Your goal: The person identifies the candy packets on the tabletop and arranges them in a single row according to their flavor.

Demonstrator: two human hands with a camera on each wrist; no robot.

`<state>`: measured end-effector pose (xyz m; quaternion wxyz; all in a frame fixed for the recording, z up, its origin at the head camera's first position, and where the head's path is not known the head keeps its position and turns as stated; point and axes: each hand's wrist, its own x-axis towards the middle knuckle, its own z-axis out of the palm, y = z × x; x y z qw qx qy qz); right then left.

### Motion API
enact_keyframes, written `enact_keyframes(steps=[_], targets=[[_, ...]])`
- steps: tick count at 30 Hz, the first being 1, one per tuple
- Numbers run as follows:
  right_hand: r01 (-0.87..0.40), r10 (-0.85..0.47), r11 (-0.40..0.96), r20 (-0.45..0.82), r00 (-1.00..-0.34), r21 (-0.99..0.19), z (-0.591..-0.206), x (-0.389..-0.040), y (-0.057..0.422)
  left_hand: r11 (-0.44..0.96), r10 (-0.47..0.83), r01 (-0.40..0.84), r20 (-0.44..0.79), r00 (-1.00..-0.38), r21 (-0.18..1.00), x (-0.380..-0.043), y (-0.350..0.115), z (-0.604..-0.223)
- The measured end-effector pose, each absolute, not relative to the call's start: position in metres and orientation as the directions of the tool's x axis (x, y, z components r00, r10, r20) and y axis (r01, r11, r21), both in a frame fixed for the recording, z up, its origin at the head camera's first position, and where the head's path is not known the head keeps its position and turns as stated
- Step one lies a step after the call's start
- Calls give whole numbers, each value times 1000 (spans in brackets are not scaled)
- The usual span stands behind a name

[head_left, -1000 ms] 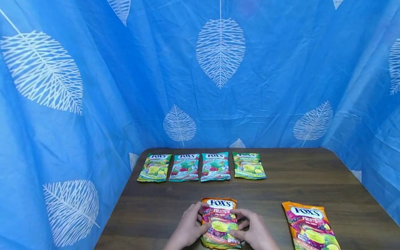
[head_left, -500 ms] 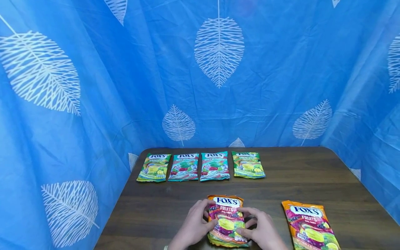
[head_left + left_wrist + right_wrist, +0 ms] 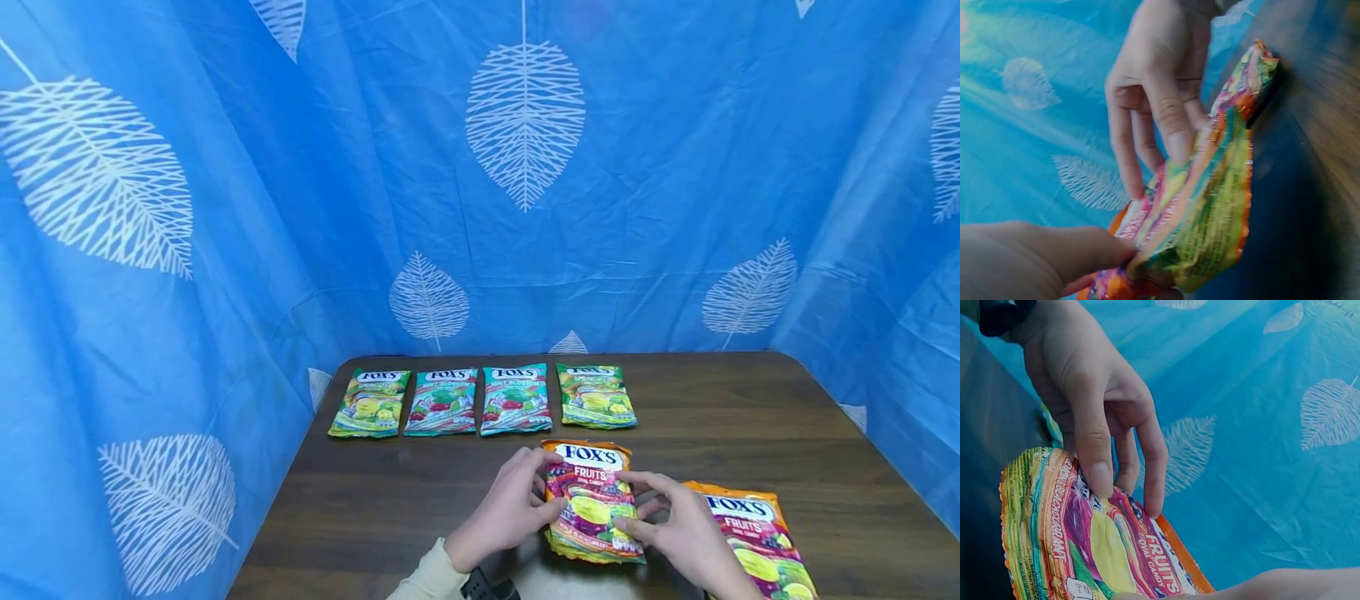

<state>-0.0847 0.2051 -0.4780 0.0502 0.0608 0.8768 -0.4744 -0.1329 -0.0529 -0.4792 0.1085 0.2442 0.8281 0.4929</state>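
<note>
An orange and purple Fox's Fruits candy bag (image 3: 588, 500) is held by its two sides, front facing up, in the head view. My left hand (image 3: 513, 504) grips its left edge, thumb on the front. On the opposite edge my right hand (image 3: 678, 525) pinches it the same way. In the left wrist view the candy bag (image 3: 1210, 219) shows its crimped end and printed underside, apart from the tabletop. The right wrist view shows the bag (image 3: 1104, 544) with the left hand's thumb pressing its front. Fingers behind the bag are partly hidden.
A second Fox's Fruits bag (image 3: 761, 542) lies at the right, partly behind my right hand. Along the back of the dark wooden table (image 3: 720, 417) lie green Springtea bags (image 3: 371, 404) and teal Mint Blossom bags (image 3: 516, 400). A blue leaf-patterned curtain (image 3: 637, 167) surrounds the table.
Both hands have carried the Fruits candy bag rightward and farther from me, toward the second Fruits bag. My left sleeve and a dark wristband have come into view. The back row has not moved.
</note>
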Motion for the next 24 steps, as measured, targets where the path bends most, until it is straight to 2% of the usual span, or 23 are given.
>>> enact_keyframes(steps=[7,15,24], targets=[[62,52,630,-38,-998,-774,-466,-97,239,354,559,393,145,-816,848,-155,-20,-475],[-2,83,731,92,-992,-682,-458,-115,281,377,596,465,174,-784,801,-183,32,-475],[-42,52,736,119,-992,-676,-467,-151,320,455,582,565,250,-774,688,-220,82,-492]])
